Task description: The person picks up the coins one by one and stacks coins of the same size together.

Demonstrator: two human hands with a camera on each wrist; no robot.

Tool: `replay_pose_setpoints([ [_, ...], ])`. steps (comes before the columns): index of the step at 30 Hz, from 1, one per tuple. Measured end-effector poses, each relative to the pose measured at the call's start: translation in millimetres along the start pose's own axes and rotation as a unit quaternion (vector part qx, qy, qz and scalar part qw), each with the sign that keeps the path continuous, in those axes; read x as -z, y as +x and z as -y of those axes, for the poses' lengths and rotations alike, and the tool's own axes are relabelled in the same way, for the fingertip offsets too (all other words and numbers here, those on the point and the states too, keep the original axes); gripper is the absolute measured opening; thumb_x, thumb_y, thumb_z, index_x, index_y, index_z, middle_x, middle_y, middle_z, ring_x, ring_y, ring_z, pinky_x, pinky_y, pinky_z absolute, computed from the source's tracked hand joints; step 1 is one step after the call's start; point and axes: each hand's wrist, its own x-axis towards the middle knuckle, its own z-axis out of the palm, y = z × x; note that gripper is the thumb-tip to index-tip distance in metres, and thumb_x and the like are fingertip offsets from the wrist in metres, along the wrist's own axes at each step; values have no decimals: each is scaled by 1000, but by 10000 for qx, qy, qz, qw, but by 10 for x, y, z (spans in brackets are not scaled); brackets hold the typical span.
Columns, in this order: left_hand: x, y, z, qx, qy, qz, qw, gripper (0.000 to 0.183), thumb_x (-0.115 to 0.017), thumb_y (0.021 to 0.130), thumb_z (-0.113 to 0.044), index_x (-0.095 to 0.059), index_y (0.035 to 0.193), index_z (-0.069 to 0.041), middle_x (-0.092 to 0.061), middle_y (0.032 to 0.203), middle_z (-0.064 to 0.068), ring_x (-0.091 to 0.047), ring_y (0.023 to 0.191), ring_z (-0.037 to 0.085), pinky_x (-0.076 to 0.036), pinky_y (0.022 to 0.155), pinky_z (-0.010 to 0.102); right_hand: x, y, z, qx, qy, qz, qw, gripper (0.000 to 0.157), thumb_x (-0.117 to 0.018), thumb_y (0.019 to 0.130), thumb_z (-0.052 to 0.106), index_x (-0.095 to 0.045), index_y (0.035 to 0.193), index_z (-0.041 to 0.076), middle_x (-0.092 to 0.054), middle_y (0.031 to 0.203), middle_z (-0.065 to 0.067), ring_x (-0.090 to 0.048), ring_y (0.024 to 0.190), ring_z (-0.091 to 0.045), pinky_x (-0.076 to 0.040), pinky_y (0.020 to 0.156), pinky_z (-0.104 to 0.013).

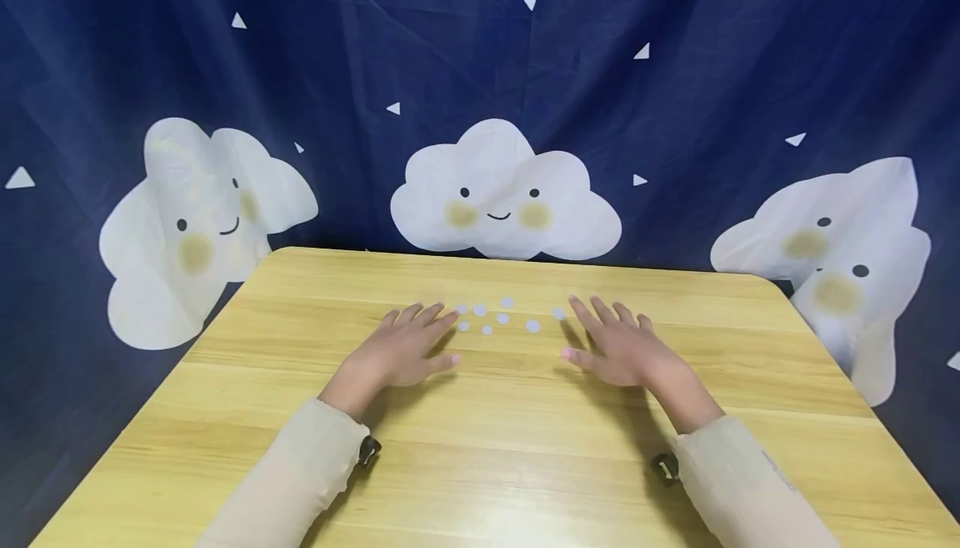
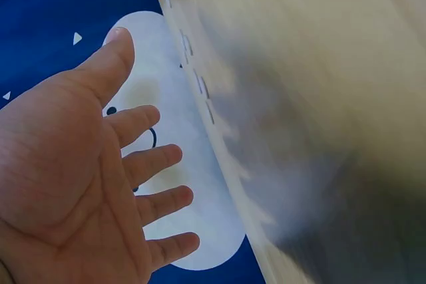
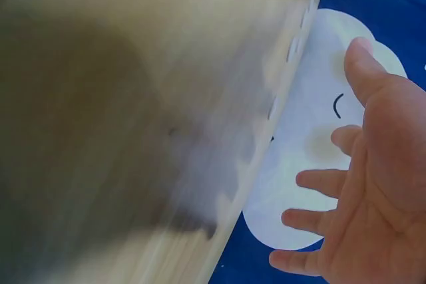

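Note:
Several small, round, pale discs (image 1: 503,319) lie scattered on the wooden table (image 1: 480,431) between my two hands. My left hand (image 1: 405,350) hovers over the table to their left, palm down with fingers spread and nothing held. One fingertip overlaps the leftmost disc in the head view. On the other side my right hand (image 1: 618,348) is likewise spread, its index fingertip close to the rightmost disc (image 1: 558,314). Both wrist views show bare palms with straight fingers above the wood, and the discs (image 2: 202,84) appear edge-on near the table's far edge.
A dark blue curtain (image 1: 480,47) printed with white clouds (image 1: 495,231) and small triangles hangs right behind the table's far edge. A dark strap piece (image 1: 369,451) shows at the left sleeve, and another (image 1: 665,468) at the right.

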Motion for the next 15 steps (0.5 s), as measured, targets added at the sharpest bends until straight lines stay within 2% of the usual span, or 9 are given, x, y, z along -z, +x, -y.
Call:
replay_pose_setpoints([
  [6,-5,118,-35,-183,163,-87,9997,72,-51,103,-56,-30,162,-21,-28,166,13,-25,151,41,-17,119,65,33,103,21,305,33,43,9995,86,-59,100,55,-22,164,12,-29,162,-27,-30,143,-57,-25,107,-77],
  [15,-37,369,-122,-496,360,-328,9976,66,-57,103,-48,-37,159,-18,-41,159,9,-39,143,36,-31,114,61,45,317,46,869,-139,-369,9954,75,-76,94,35,-43,154,6,-54,146,-22,-55,127,-47,-45,99,-66],
])
